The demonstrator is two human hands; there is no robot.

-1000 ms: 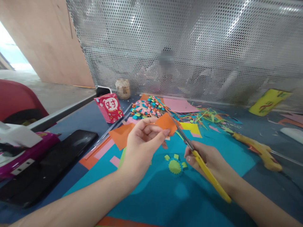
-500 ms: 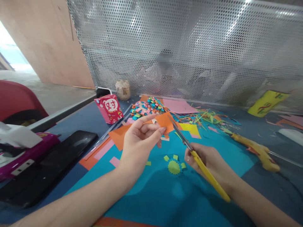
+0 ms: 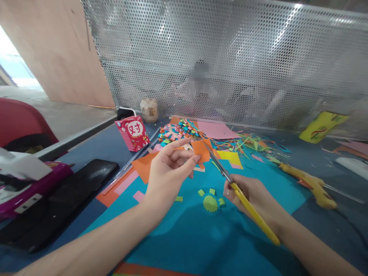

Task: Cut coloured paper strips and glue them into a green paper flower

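My left hand [image 3: 168,174] pinches a small orange paper piece [image 3: 201,150] between thumb and fingers, held above the table. My right hand [image 3: 253,199] grips yellow-handled scissors [image 3: 244,199]; their blades point up-left and meet the orange piece's right edge. Below, on a teal paper sheet [image 3: 201,234], lies a green toothed paper disc [image 3: 210,203] with small green squares around it.
A pile of coloured paper bits [image 3: 179,131] and loose strips lie behind. A red carton [image 3: 132,132], a jar [image 3: 149,109], a yellow glue gun [image 3: 310,184], a black tablet [image 3: 60,199] and a magenta tool [image 3: 25,184] surround the work. Perforated metal screen [image 3: 230,61] behind.
The orange piece has become smaller and narrower as the scissors cut along it; both hands have shifted slightly left. Small offcuts lie beneath.
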